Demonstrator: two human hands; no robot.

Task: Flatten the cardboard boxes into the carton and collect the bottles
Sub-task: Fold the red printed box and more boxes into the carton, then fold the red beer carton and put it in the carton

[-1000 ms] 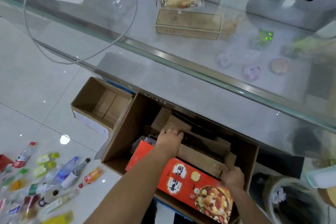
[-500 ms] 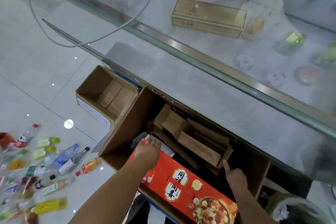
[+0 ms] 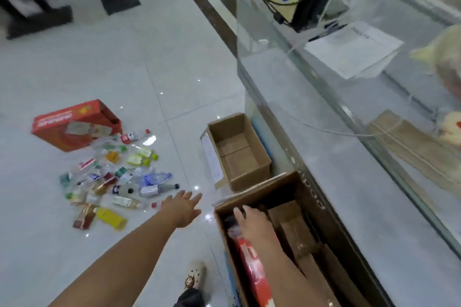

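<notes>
Nearby, small open box (image 3: 238,156) beside carton (image 3: 273,189), glass counter (image 3: 349,182) alongside

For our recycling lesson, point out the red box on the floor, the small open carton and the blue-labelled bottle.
red box (image 3: 74,129): head view, printed front face.
small open carton (image 3: 237,154): head view, bare inner floor.
blue-labelled bottle (image 3: 149,180): head view, label.

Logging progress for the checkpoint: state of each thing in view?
carton, open, holds flattened cardboard
small box, open, empty, not flattened
red box, on floor, not flattened
bottles, scattered on floor, uncollected
left hand, open, stretched toward bottles
right hand, open, inside carton
</notes>
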